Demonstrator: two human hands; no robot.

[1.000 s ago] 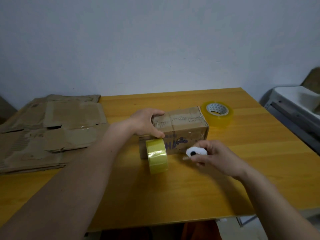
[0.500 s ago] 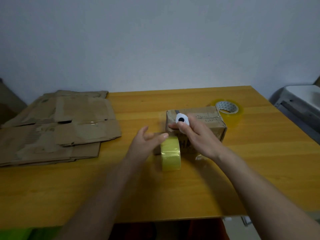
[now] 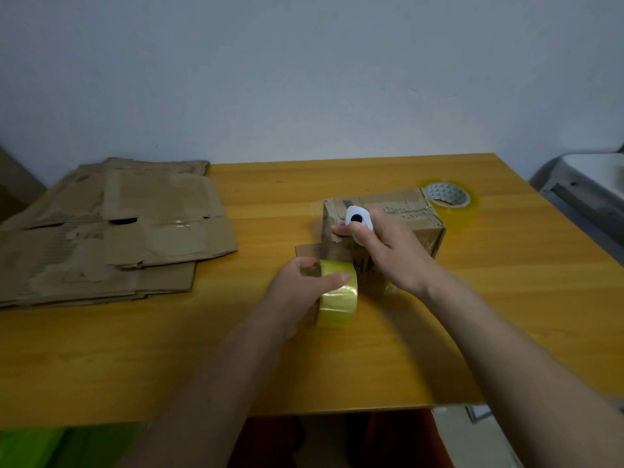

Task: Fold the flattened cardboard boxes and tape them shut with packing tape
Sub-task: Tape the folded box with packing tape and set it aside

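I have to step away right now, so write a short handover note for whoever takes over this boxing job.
Left hand grips the yellow tape roll, standing on edge on the table.
Right hand holds a small white cutter against the folded box.
Spare tape roll lies behind the box.
Done: one box folded.
Left: finish taping it, then fold the flattened boxes at left.

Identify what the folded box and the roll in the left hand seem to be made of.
Folded box: worn brown corrugated cardboard, matte, creased. Roll gripped by the left hand: yellowish clear plastic packing tape, glossy with highlights, probably on a cardboard core.
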